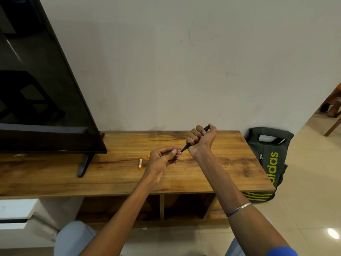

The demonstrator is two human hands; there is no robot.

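My right hand (200,138) grips a black mechanical pencil (186,146) in a fist, tip pointing down and left, thumb near its top end. My left hand (162,157) is raised just left of that tip, thumb and forefinger pinched together at the tip; whatever they hold is too small to make out. On the wooden bench (129,174) to the left of my left hand lies a small orange and clear lead case (140,164), and a small orange piece (148,156) shows at the hand's edge.
A large black TV (40,85) stands on the bench's left part, its foot (84,164) near the front. A dark backpack with yellow lettering (270,159) leans against the bench's right end. The wall runs close behind. Open shelves sit under the bench top.
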